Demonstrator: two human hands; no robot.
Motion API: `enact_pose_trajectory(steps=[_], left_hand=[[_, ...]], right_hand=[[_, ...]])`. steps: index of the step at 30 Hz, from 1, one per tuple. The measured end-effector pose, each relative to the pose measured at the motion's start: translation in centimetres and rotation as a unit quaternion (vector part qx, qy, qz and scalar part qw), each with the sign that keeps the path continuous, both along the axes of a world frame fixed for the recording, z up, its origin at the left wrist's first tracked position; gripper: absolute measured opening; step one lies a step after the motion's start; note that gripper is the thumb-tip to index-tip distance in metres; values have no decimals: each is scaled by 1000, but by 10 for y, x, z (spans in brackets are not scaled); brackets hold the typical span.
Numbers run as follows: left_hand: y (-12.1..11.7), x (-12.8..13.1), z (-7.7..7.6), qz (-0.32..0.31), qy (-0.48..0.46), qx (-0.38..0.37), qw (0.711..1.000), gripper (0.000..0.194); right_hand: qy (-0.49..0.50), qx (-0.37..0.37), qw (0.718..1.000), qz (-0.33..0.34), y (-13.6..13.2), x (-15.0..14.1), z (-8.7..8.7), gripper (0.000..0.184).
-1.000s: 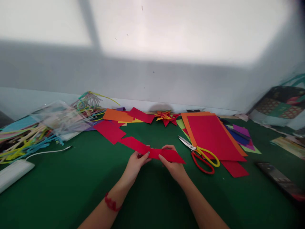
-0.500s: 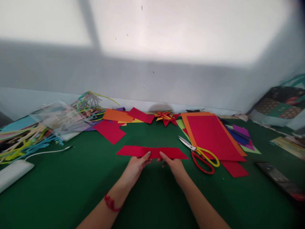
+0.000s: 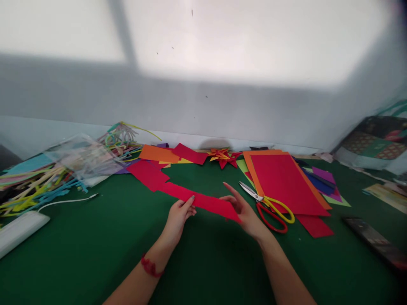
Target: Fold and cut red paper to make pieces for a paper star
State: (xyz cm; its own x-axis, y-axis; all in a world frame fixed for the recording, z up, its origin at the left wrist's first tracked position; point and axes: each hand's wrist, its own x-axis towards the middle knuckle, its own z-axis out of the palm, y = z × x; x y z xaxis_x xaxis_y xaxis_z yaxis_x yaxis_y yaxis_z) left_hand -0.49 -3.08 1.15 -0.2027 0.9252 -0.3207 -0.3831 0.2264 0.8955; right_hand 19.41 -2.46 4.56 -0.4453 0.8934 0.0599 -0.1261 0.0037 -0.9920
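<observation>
A long red paper strip (image 3: 206, 202) is held above the green table, slanting down to the right. My left hand (image 3: 180, 217) pinches its lower edge near the middle, thumb on top. At the strip's right end, my right hand (image 3: 246, 214) has its thumb and fingers spread apart, with the index finger raised; part of the strip's end lies against or in front of that hand. Just right of it rest scissors (image 3: 266, 205) with one yellow and one red handle, blades partly apart, touching a stack of red sheets (image 3: 286, 182).
Orange paper (image 3: 159, 153) and red pieces (image 3: 148, 173) lie at the back left. Folded paper stars (image 3: 221, 156) sit by the wall. Pipe cleaners (image 3: 41, 186) and a white corded device (image 3: 22, 231) are at left, a phone (image 3: 372, 241) at right.
The strip has tilted, its left end rising and its right end dropping. My right hand has let go of its middle, moved right and spread its fingers. My left hand keeps its pinch.
</observation>
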Motion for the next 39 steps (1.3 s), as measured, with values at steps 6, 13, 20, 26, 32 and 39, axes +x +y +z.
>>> enact_pose_trajectory(steps=[6, 13, 20, 26, 32, 39], left_hand=[[-2, 4, -2, -95, 115, 36, 988, 31], [-8, 9, 4, -188, 84, 53, 977, 27], [-5, 8, -7, -236, 98, 81, 963, 27], [-12, 15, -9, -320, 95, 68, 940, 26], [-12, 16, -4, -213, 163, 145, 952, 33], [-16, 13, 7, -223, 352, 216, 883, 28]], right_hand=[[-107, 94, 990, 20, 5, -1, -12, 25], [-138, 132, 982, 16, 2, -6, -10, 12], [-114, 47, 992, -37, 4, -10, -13, 29], [-144, 6, 989, 21, -1, -15, -25, 23], [-65, -30, 995, -64, 4, -18, -33, 22], [30, -85, 986, -142, 8, -21, -32, 31]])
